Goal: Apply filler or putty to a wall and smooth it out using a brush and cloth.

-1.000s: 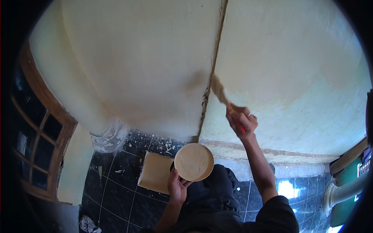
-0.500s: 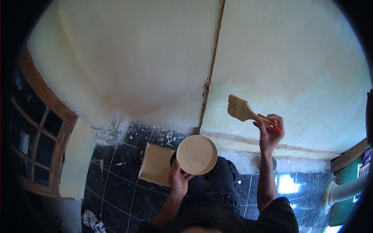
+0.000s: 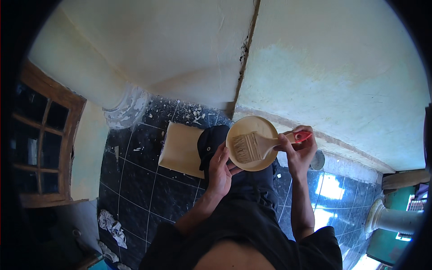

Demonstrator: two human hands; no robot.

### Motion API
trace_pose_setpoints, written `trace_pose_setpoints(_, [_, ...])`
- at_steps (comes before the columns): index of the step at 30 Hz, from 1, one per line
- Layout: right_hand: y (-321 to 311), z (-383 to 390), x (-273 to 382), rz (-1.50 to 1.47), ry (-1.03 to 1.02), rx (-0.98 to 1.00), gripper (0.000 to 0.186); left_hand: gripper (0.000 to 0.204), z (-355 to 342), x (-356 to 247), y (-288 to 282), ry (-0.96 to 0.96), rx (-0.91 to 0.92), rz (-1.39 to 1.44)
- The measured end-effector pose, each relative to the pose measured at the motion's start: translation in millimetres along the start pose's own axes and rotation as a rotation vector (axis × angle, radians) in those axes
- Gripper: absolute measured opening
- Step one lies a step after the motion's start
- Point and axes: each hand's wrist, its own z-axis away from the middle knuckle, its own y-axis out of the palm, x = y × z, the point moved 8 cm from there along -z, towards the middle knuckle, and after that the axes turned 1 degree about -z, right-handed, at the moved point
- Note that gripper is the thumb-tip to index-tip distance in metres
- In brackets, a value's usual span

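Here one brush (image 3: 265,145), handle clamped by the right hand's (image 3: 300,150) fingers, sits over one dish (image 3: 261,125), edge clamped by the left hand's (image 3: 219,174) fingers.

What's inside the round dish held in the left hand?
The round dish holds cream-coloured material, visible along the far side. Over it is a flat brush, held in the right hand; whether it touches the material is unclear. Whatever lies beneath the brush is covered.

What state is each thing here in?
Bowl, containing pale paste
Brush, smeared, held over the bowl
Left hand, gripping the bowl
Right hand, gripping the brush
Wall, patchy, split by a dark gap
Floor tiles, littered with flakes
Whitish cloth or paper, crumpled
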Motion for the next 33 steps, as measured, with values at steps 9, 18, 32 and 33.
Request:
trace_pose_setpoints(9, [-1.4,-33.6,-1.3,0.537,0.077,0.414,0.03,0.045,-2.8,7.4,-7.3,-0.035,-0.064,-0.014])
trace_pose_setpoints(18, [26.0,-14.0,47.2,1.152,-0.679,0.804,0.015,0.044,-4.7,8.5,-7.2,-0.039,-0.046,-0.01])
trace_pose_setpoints(32, [2.8,-40.7,77.1,1.39,-0.643,0.814,0.01,0.046,-8.1,2.7,-1.6,-0.032,-0.062,-0.029])
trace_pose_setpoints(33, [1.4,-41.0,73.1,1.344,-0.635,0.803,0.011,0.046,-8.5,1.4,-1.6,-0.015,-0.055,-0.021])
